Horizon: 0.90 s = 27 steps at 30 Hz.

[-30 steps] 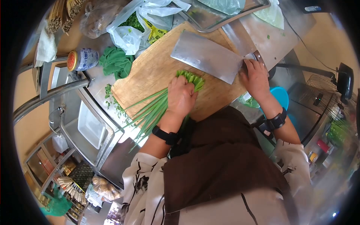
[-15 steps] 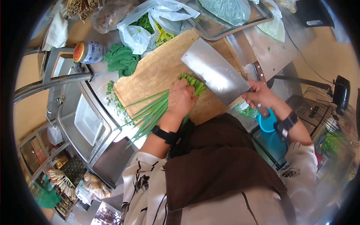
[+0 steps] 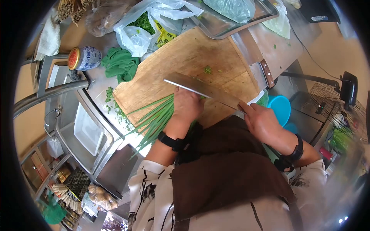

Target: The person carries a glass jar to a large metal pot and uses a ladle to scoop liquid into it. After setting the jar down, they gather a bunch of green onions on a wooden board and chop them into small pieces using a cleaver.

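My left hand [image 3: 187,104] is closed around a bunch of green onions [image 3: 156,115] and presses them on the wooden cutting board [image 3: 158,67]. Their long leaf ends fan out toward the lower left, past the board's edge; the cut end is hidden behind the hand and blade. In my right hand [image 3: 262,122] is the handle of a wide cleaver [image 3: 206,89]. The blade stands nearly edge-on across the board, its far end overlapping the knuckles of my left hand in this view. Small chopped green bits [image 3: 208,70] lie on the board beyond the blade.
Another knife [image 3: 266,73] with a riveted handle lies right of the board. Behind are a plastic bag [image 3: 135,38] of chopped greens and a metal tray [image 3: 223,35]. To the left sit a green cloth [image 3: 121,64], a jar [image 3: 88,57] and a sink [image 3: 63,129]. A blue container [image 3: 280,109] stands lower right.
The cleaver has swung from lying flat-side up at the right to nearly edge-on over the green onions. My right hand has moved left with it; my left hand keeps its hold.
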Each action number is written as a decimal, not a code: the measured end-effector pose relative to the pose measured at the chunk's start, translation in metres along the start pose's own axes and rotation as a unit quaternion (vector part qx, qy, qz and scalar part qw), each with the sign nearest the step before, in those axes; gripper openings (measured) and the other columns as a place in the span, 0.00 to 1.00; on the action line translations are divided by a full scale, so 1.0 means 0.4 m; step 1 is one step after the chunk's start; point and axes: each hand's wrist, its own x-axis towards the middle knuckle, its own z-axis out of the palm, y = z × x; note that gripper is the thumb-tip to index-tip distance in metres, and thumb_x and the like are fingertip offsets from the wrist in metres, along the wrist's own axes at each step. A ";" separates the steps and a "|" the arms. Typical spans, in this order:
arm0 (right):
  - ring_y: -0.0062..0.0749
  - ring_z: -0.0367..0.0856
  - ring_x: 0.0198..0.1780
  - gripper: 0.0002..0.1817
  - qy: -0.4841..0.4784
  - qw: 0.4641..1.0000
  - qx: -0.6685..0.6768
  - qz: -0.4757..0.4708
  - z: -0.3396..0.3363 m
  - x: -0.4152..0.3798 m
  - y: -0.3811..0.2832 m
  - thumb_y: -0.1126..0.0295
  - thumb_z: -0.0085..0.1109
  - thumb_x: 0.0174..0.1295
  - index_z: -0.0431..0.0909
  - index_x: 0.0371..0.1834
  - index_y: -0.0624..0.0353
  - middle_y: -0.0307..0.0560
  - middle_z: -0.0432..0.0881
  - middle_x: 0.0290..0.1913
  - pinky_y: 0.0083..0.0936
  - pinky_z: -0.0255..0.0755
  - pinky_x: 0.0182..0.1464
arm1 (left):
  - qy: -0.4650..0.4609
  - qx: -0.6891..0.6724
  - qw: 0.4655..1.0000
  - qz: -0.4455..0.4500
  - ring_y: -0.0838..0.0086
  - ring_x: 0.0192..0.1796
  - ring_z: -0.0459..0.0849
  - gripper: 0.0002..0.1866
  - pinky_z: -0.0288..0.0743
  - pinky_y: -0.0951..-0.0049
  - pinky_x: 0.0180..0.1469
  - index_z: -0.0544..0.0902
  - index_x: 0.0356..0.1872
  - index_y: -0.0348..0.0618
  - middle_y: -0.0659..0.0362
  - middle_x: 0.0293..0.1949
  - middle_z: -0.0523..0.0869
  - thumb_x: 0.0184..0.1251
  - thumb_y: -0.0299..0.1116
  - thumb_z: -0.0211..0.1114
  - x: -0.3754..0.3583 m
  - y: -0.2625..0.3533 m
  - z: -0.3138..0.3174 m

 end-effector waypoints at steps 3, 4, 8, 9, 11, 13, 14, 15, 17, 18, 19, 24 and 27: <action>0.53 0.79 0.31 0.16 -0.020 1.000 -0.012 0.003 -0.025 -0.005 -0.019 0.74 0.55 0.58 0.71 0.50 0.61 0.54 0.77 0.30 0.43 0.73 0.32 | -0.017 -0.019 1.000 -0.001 0.55 0.59 0.74 0.18 0.64 0.54 0.63 0.85 0.44 0.45 0.51 0.49 0.82 0.54 0.41 0.67 0.006 -0.013 0.014; 0.53 0.79 0.30 0.13 -0.024 1.000 -0.015 0.004 -0.033 -0.007 -0.024 0.73 0.55 0.58 0.70 0.47 0.61 0.54 0.77 0.30 0.44 0.73 0.31 | -0.009 -0.020 1.000 0.004 0.54 0.59 0.74 0.18 0.63 0.53 0.63 0.85 0.44 0.44 0.51 0.49 0.83 0.54 0.41 0.67 0.004 -0.015 0.015; 0.53 0.79 0.29 0.11 -0.043 0.999 -0.024 0.005 -0.051 -0.007 -0.036 0.74 0.55 0.59 0.69 0.44 0.61 0.54 0.77 0.30 0.45 0.73 0.31 | 0.052 -0.032 0.998 0.004 0.54 0.57 0.75 0.16 0.64 0.53 0.63 0.86 0.42 0.45 0.51 0.48 0.83 0.54 0.41 0.67 -0.010 -0.016 0.026; 0.53 0.79 0.29 0.11 -0.047 0.999 -0.026 0.009 -0.049 -0.003 -0.035 0.74 0.54 0.59 0.69 0.44 0.61 0.55 0.77 0.30 0.44 0.73 0.30 | 0.046 -0.042 0.998 0.002 0.54 0.57 0.75 0.16 0.64 0.53 0.62 0.86 0.42 0.45 0.51 0.47 0.83 0.54 0.40 0.67 -0.011 -0.015 0.026; 0.53 0.79 0.29 0.10 -0.053 0.998 -0.028 0.014 -0.046 0.005 -0.033 0.74 0.53 0.59 0.69 0.44 0.62 0.55 0.77 0.29 0.45 0.73 0.30 | 0.036 -0.061 0.997 -0.001 0.55 0.56 0.75 0.14 0.64 0.53 0.62 0.86 0.40 0.45 0.50 0.47 0.82 0.53 0.38 0.67 -0.007 -0.017 0.019; 0.54 0.79 0.29 0.10 -0.059 0.998 -0.025 0.014 -0.038 0.017 -0.030 0.75 0.52 0.59 0.70 0.43 0.63 0.56 0.77 0.29 0.45 0.73 0.30 | 0.080 -0.092 0.992 0.013 0.54 0.55 0.75 0.12 0.65 0.53 0.61 0.86 0.37 0.44 0.50 0.45 0.81 0.51 0.35 0.68 -0.009 -0.022 0.028; 0.54 0.80 0.30 0.11 -0.070 0.997 -0.028 0.022 -0.028 0.027 -0.025 0.74 0.53 0.59 0.71 0.45 0.62 0.56 0.78 0.30 0.45 0.74 0.31 | 0.100 -0.107 0.989 0.019 0.53 0.54 0.75 0.11 0.66 0.53 0.60 0.87 0.36 0.44 0.50 0.45 0.81 0.50 0.34 0.68 -0.012 -0.025 0.033; 0.54 0.80 0.32 0.13 -0.081 0.996 -0.030 0.031 -0.012 0.041 -0.016 0.73 0.53 0.60 0.72 0.48 0.62 0.56 0.79 0.30 0.45 0.74 0.33 | 0.111 -0.111 0.987 0.029 0.52 0.50 0.75 0.09 0.67 0.53 0.55 0.84 0.31 0.43 0.49 0.40 0.80 0.47 0.32 0.68 -0.011 -0.027 0.035; 0.54 0.80 0.33 0.14 -0.084 0.996 -0.026 0.029 0.047 0.083 0.011 0.72 0.53 0.61 0.74 0.50 0.61 0.56 0.80 0.31 0.45 0.74 0.34 | 0.133 -0.119 0.983 0.052 0.50 0.42 0.77 0.06 0.69 0.53 0.46 0.80 0.23 0.41 0.47 0.32 0.79 0.42 0.27 0.69 -0.009 -0.028 0.034; 0.55 0.80 0.33 0.13 -0.074 0.997 -0.021 0.017 0.093 0.118 0.034 0.72 0.53 0.61 0.74 0.49 0.61 0.57 0.80 0.31 0.46 0.74 0.34 | 0.136 -0.120 0.982 0.053 0.51 0.42 0.76 0.06 0.69 0.54 0.44 0.79 0.21 0.42 0.47 0.31 0.78 0.42 0.27 0.69 -0.010 -0.026 0.032; 0.55 0.81 0.33 0.12 -0.063 0.998 -0.017 0.003 0.115 0.146 0.045 0.71 0.52 0.62 0.74 0.48 0.61 0.57 0.80 0.30 0.46 0.75 0.34 | 0.140 -0.119 0.981 0.054 0.51 0.41 0.76 0.06 0.69 0.55 0.43 0.78 0.19 0.42 0.48 0.31 0.77 0.42 0.27 0.68 -0.011 -0.025 0.029; 0.56 0.81 0.34 0.11 -0.061 0.997 -0.022 0.033 0.084 0.157 0.041 0.72 0.52 0.62 0.75 0.46 0.60 0.59 0.81 0.32 0.46 0.75 0.36 | 0.040 -0.097 0.995 0.004 0.52 0.50 0.75 0.07 0.69 0.55 0.52 0.84 0.27 0.43 0.49 0.41 0.78 0.43 0.30 0.68 -0.004 -0.017 -0.003; 0.55 0.81 0.31 0.11 -0.038 0.999 -0.022 0.003 0.017 0.105 0.021 0.74 0.53 0.59 0.73 0.45 0.63 0.58 0.80 0.29 0.45 0.74 0.33 | 0.059 -0.101 0.993 0.006 0.51 0.51 0.75 0.09 0.68 0.54 0.54 0.84 0.29 0.43 0.49 0.41 0.79 0.45 0.31 0.68 -0.016 -0.020 0.015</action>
